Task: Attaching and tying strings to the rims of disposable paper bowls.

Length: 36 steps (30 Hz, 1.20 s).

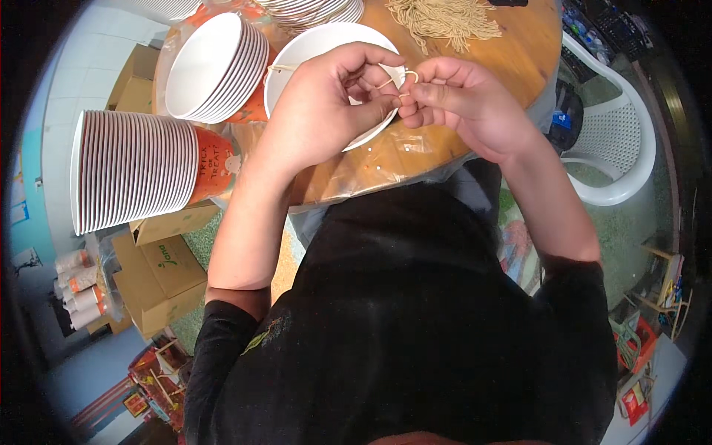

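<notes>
Left hand (322, 107): my thumb and fingers nearly meet, gripping a thin cord (413, 73)
Right hand (475, 104): my thumb and forefinger pinch the cord
Cord: looped between my fingertips, above the right rim of a white bucket (319, 43)
Table (523, 63): wooden, with a cord bundle (445, 24) beyond my hands
Left side: stacked buckets (137, 170)

To the left of the fingers (439, 95) and somewhat nearer the wearer, a stack of white-rimmed buckets (137, 170) bore dark capital lettering (213, 165) in three short lines on its orange outer wall. Farther from the fingers, toward the lower left, a brown cardboard box (159, 289) carried one short green word (169, 262). Right of the fingers, a blue label (561, 119) on a dark object (569, 139) was too small to read.
</notes>
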### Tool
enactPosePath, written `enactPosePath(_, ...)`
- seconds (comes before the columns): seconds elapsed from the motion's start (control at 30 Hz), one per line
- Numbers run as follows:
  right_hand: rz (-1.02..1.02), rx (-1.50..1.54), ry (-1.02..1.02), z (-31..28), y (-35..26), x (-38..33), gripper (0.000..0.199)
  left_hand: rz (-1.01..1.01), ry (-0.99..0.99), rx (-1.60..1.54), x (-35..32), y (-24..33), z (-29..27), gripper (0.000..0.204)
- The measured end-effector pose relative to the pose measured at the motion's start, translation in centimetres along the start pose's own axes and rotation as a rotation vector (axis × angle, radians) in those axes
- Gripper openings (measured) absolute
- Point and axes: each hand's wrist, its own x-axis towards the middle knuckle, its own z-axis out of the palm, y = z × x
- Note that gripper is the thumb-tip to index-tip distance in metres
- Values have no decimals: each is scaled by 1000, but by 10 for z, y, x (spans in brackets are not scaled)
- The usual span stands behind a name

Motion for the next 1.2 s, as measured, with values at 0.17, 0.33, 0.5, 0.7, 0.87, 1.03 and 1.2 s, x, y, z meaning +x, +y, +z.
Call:
enactPosePath(0.17,-23,-198,15,4,-12,-2,13,-16,40,-77,-2,-1,9,33)
enactPosePath(0.33,-114,-536,155,17,-8,-9,9,-69,-22,-51,-2,3,4,36)
enactPosePath(0.5,-722,-1167,277,17,5,-8,17,-6,33,-65,-7,2,7,29)
enactPosePath(0.7,-1171,-1328,380,11,35,-4,35,-69,-72,-261,-10,6,3,31)
enactPosePath(0.87,-1291,-1289,448,13,45,1,35,-140,-82,-184,-5,5,0,22)
enactPosePath(1.03,-1349,-1241,428,13,46,4,30,-87,-108,-127,-8,4,3,19)
enactPosePath(1.2,-1326,-1236,453,18,43,3,31,-44,-69,-206,-9,-6,5,12)
